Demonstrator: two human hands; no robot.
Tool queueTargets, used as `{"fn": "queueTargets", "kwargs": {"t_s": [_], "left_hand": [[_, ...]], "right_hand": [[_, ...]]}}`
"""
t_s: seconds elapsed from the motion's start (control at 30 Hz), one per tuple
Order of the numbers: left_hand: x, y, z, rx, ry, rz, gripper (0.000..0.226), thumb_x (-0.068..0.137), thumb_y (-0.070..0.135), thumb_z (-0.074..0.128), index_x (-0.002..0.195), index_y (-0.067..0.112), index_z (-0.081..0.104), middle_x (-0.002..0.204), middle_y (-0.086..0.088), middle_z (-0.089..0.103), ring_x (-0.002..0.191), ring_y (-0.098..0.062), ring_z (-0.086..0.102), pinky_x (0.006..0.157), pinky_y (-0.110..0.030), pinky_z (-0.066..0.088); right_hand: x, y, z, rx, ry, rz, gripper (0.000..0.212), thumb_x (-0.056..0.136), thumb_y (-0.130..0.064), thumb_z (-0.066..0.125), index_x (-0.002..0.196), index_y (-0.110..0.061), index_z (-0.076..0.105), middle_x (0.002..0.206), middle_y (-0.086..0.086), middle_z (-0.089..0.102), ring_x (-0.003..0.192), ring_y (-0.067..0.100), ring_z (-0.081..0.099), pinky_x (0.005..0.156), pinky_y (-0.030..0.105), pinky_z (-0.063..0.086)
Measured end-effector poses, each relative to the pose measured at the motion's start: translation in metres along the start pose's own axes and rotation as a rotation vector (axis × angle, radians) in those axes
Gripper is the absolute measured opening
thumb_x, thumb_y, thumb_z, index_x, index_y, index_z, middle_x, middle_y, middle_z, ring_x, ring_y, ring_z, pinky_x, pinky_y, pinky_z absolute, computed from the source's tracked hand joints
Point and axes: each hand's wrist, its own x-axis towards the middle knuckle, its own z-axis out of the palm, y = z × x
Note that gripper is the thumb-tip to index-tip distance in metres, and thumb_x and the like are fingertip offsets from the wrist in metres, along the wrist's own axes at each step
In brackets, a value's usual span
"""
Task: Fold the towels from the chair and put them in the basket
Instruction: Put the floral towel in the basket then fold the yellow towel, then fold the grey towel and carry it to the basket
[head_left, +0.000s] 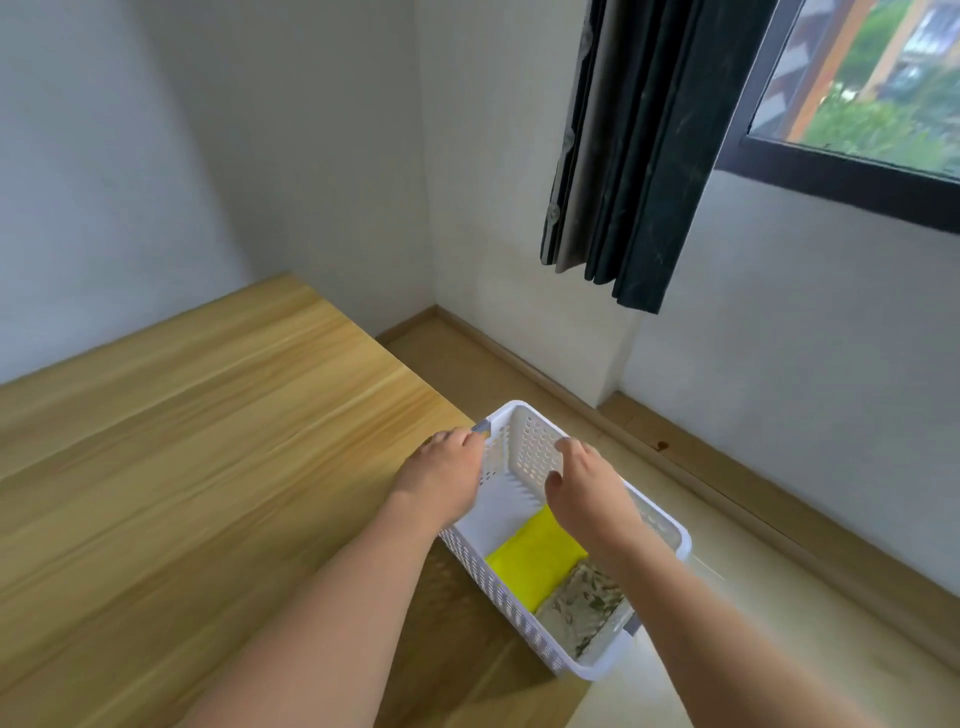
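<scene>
A white perforated basket (524, 447) stands beside the right edge of the wooden table (208, 441). Inside it lie a folded yellow towel (535, 558) and, nearer to me, a folded grey-green patterned towel (582, 608). My left hand (441, 470) is at the basket's left rim, its fingertips bent down next to a small grey handle (481, 427); I see nothing in it. Over the basket's far half hovers my right hand (584, 480), with loosely bent fingers that hold nothing. The chair is out of view.
White walls meet in a corner behind the table. A dark curtain (623, 156) hangs beside a window (862, 78) at the upper right. Pale wooden floor (779, 597) with a skirting board runs along the right wall.
</scene>
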Motion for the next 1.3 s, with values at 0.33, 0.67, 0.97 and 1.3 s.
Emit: {"fn": "queueTargets", "kwargs": {"t_s": [0.33,0.67,0.97,1.3], "left_hand": [[-0.171,-0.126,-0.098,-0.035,0.327,0.009,0.046,0.102,0.026,0.039,0.143,0.007,0.033,0.153,-0.008,0.03,0.141,-0.023,0.025,0.115,-0.031,0.022],[-0.336,-0.264,-0.158,-0.072,0.441,0.003,0.044,0.099,0.027,0.045,0.139,0.008,0.039,0.15,-0.006,0.036,0.138,-0.022,0.031,0.111,-0.035,0.033],[-0.447,-0.367,-0.177,-0.094,0.495,-0.054,0.046,0.099,0.028,0.045,0.14,0.008,0.038,0.149,-0.007,0.037,0.139,-0.023,0.033,0.11,-0.038,0.034],[-0.593,-0.582,-0.182,-0.07,0.46,-0.095,0.044,0.1,0.029,0.044,0.14,0.01,0.04,0.148,-0.005,0.039,0.138,-0.022,0.034,0.111,-0.038,0.033]], "right_hand": [[-0.133,-0.186,-0.007,-0.031,0.174,-0.172,0.03,0.091,-0.012,0.044,0.121,-0.007,0.05,0.122,0.011,0.055,0.109,0.029,0.051,0.087,0.035,0.041],[-0.26,-0.356,0.022,-0.036,0.237,-0.263,0.045,0.091,-0.016,0.045,0.136,-0.011,0.043,0.132,0.008,0.052,0.121,0.027,0.048,0.098,0.035,0.039],[-0.321,-0.46,0.075,-0.044,0.149,-0.262,0.045,0.094,-0.019,0.044,0.138,-0.01,0.038,0.136,0.009,0.048,0.123,0.027,0.045,0.096,0.034,0.039],[-0.401,-0.678,0.184,-0.004,0.126,-0.324,0.049,0.093,-0.021,0.046,0.141,-0.013,0.038,0.14,0.006,0.045,0.126,0.027,0.045,0.097,0.035,0.039]]}}
